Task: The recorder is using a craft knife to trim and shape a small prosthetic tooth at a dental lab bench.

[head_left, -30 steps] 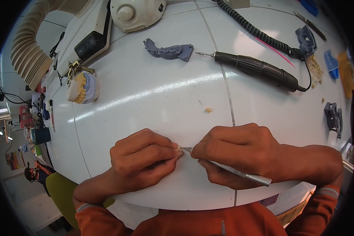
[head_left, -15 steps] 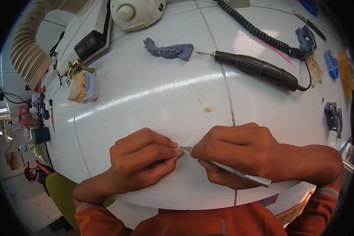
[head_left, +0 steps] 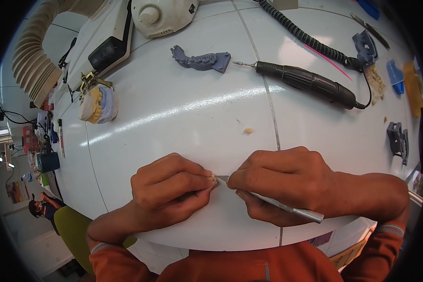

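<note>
My left hand (head_left: 171, 190) is closed in a pinch on a small beige piece (head_left: 214, 179), mostly hidden by the fingertips. My right hand (head_left: 286, 181) grips a slim silver knife (head_left: 305, 214) like a pen, its pointed blade reaching left to the piece; whether they touch is hard to tell. Both hands are low over the white tabletop (head_left: 174, 127). A small beige bit (head_left: 248, 130) lies just beyond them.
A gray dental model (head_left: 202, 61), black handpiece (head_left: 305, 82) and plaster model on a brass articulator (head_left: 98, 105) lie beyond. White machine (head_left: 162, 16), ribbed hose (head_left: 35, 70) at back left. Gray pieces (head_left: 397, 141) at right. Another person (head_left: 47, 209) is at far left.
</note>
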Tool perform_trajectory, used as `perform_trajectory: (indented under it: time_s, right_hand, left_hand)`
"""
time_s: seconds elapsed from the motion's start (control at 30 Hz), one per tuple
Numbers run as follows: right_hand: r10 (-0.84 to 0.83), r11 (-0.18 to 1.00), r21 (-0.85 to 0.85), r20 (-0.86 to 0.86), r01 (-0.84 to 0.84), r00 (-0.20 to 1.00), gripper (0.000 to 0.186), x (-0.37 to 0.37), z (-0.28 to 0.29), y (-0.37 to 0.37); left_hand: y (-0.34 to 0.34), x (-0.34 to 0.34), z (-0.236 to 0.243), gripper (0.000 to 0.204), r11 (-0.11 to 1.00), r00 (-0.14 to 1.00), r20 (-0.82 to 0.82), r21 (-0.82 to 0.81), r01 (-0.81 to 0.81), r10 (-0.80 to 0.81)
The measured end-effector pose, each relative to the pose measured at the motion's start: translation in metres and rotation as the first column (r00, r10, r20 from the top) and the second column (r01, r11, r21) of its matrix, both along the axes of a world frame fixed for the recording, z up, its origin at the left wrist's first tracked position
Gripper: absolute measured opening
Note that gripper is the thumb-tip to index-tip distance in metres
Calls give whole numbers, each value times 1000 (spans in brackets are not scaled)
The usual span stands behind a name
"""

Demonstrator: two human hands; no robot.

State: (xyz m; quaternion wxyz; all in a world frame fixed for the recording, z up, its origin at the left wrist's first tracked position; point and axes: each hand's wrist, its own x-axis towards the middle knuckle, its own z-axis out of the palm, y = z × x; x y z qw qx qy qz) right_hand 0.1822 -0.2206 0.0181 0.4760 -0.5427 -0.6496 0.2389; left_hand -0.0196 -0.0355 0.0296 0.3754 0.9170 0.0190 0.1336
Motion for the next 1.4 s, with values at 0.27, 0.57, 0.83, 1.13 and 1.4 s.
perform_trajectory:
  time_s: [0.27,0.57,0.83,1.13,1.4]
  right_hand:
    - [-4,1000,28,-13,5,1000,22,-3,-3,0]
    - [-5,1000,28,-25,6,1000,22,-4,-4,-1]
    - [3,999,46,-27,-2,1000,19,-4,-4,0]
    - [-8,999,45,-32,10,999,21,-4,-4,0]
    - [-25,999,46,-12,25,1000,21,-4,-3,1]
  left_hand:
    - [0,-1,-1,25,1000,1000,1,8,-4,4]
    - [-1,0,-1,25,1000,1000,0,16,-12,12]
    - [0,0,-1,24,1000,1000,9,27,-5,5]
    - [-1,0,0,25,1000,1000,8,26,-3,3]
    - [-2,0,-1,24,1000,1000,12,12,-15,15]
